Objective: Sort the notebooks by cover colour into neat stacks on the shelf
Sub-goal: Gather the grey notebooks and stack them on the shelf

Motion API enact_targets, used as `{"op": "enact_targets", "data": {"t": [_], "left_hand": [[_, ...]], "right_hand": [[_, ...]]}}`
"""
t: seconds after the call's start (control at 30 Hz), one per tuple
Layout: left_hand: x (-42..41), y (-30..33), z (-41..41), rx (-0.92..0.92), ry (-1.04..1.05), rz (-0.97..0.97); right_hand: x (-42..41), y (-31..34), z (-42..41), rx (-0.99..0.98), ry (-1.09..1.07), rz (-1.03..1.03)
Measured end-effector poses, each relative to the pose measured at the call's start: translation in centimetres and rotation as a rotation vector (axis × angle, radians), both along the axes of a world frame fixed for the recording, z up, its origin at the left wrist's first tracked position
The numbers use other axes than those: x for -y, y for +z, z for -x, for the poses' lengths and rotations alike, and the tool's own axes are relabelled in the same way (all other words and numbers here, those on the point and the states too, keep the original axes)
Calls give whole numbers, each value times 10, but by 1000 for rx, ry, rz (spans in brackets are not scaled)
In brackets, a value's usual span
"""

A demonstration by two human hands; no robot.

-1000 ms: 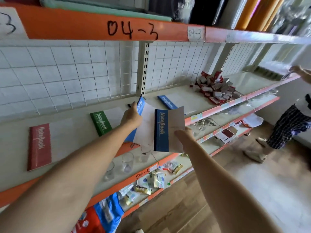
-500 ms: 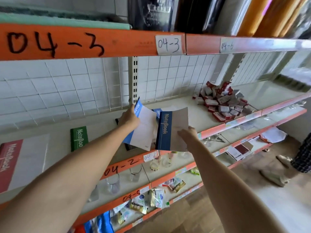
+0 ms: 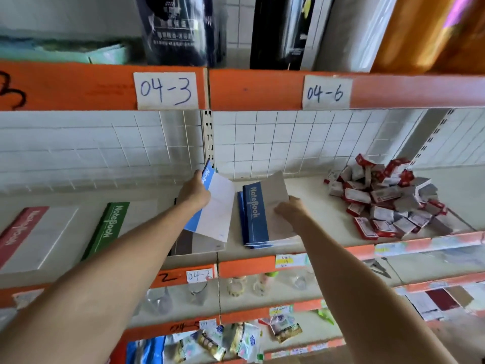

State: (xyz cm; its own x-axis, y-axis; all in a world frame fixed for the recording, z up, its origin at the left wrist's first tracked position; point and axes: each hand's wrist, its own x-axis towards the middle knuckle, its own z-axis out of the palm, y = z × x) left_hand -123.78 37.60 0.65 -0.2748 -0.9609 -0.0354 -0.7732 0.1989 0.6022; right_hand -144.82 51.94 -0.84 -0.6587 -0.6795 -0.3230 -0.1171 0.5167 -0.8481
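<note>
Left hand: left hand is gripping the light blue notebook near its spine, fingers curled round the edge, and I am reading it as lifted and tilted off the shelf, probably waiting its turn.
Right hand: right hand is pinching the dark blue notebook by its grey right half; the book is lying on, or just above, the blue stack, and I cannot tell whether it is already resting there.
Why held so: I am judging the edge grip is leaving the spine free for squaring against the books below.
Blue stack: sitting near the shelf's front lip, just right of the upright.
Brown notebook: brown notebook is lying flat beneath the left hand's book.
Other colours: green notebook and red notebook are lying apart to the left, each seemingly starting its own pile.
Surroundings: pile of small red and white boxes is sitting well to the right, clear of the sorting.
</note>
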Motion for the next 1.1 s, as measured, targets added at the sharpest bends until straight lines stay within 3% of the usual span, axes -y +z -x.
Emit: {"op": "enact_targets", "data": {"t": [0.47,0.77,1.1], "left_hand": [[-29,8,40,-77,155,-14],[-58,-3,99,-236,209,-175],[-81,-31,120,321,140,-64]], "right_hand": [[16,-21,34,-448,284,-337],[3,-14,58,-324,295,-239],[-3,-18,77,-314,416,-192]]}}
